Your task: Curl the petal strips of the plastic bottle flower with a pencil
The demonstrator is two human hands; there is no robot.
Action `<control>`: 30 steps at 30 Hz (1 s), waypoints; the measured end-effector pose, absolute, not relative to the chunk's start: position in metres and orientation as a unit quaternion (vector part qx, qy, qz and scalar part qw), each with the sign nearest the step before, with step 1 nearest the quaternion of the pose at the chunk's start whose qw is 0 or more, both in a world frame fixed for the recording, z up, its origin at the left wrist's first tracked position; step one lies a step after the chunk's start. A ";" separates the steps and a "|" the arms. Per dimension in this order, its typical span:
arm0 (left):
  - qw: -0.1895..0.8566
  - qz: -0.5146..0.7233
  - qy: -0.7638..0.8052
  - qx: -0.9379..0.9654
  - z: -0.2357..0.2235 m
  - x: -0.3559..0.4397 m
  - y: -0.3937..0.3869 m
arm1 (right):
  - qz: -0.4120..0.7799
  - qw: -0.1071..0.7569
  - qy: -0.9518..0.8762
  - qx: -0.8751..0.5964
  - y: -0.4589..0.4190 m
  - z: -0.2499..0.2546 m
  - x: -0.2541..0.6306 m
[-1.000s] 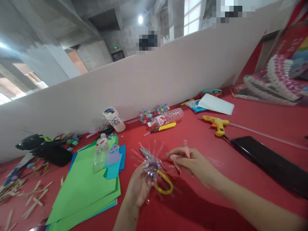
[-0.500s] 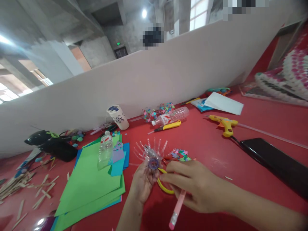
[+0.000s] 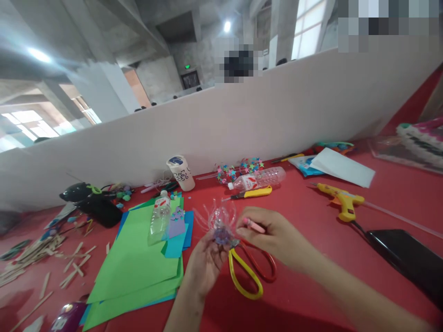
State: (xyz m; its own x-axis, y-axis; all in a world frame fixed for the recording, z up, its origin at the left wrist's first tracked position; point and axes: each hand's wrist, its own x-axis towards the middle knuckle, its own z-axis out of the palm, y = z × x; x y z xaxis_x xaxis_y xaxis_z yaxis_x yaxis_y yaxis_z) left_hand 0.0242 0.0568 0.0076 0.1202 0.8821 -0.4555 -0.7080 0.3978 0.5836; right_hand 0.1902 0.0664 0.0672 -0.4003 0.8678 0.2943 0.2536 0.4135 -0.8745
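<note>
In the head view, my left hand [image 3: 206, 258] is closed round a clear plastic bottle top cut into strips [image 3: 218, 216]. The strips fan outward and up, and a purple ring-like part [image 3: 222, 236] faces me. My right hand [image 3: 273, 234] grips a pink pencil [image 3: 254, 225] just right of the strips, its pink end pointing up and left; the other end is hidden in the hand. Scissors with one yellow and one red handle [image 3: 246, 276] lie on the table under and between both hands, their blades mostly hidden.
Green and blue sheets [image 3: 134, 258] lie left, with a clear bottle [image 3: 160, 219] on them. Behind are a cup [image 3: 182, 173], another bottle [image 3: 261, 179] and a yellow utility knife [image 3: 258, 192]. A yellow glue gun [image 3: 341, 200] and black case [image 3: 404, 256] are right; wooden sticks [image 3: 31, 258] far left.
My right hand has lifted and turned the pencil, so its pink end now points up-left instead of down toward me. More of the scissors' handles shows. The view has shifted slightly.
</note>
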 end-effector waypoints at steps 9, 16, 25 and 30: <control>0.764 0.541 0.341 0.090 0.054 0.053 0.082 | 0.203 0.653 -0.579 -0.444 0.062 0.091 0.239; 0.756 0.562 0.334 0.033 0.048 0.071 0.082 | 0.476 0.507 -0.575 -0.431 0.074 0.085 0.225; 0.751 0.557 0.351 0.057 0.039 0.071 0.086 | 0.644 0.479 -0.443 -0.400 0.096 0.061 0.218; 0.739 0.567 0.358 0.072 0.039 0.072 0.086 | 0.695 0.480 -0.407 -0.347 0.095 0.058 0.220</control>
State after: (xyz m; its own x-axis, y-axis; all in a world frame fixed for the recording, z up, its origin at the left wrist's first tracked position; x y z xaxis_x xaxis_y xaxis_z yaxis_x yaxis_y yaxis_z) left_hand 0.0720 0.0859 0.0390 0.1014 0.8887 -0.4471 -0.7862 0.3470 0.5114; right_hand 0.2196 0.0950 0.0581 -0.2981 0.9501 -0.0915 -0.3860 -0.2076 -0.8988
